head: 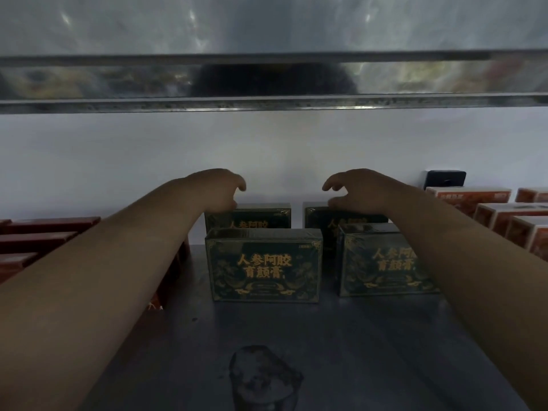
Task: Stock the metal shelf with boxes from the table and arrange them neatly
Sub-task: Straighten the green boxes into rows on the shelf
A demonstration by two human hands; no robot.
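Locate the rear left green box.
Head view, left of centre: the rear left green box stands behind the front left green box, the left hand at its top left corner.

four dark green, gold-lettered boxes are stood upright on the grey metal shelf [355, 336]: front left box [262, 264], front right box [382, 262], with rear left box [252, 216] and rear right box [318, 222] at their 12 o'clock. red boxes [44, 225] are ranked at 9 o'clock, red-and-white boxes [504, 215] at 3 o'clock.

Shop or stockroom shelving.
Identical sealed green boxes [262, 264] and red cartons [504, 216] stand in rows on a metal shelf [341, 336].
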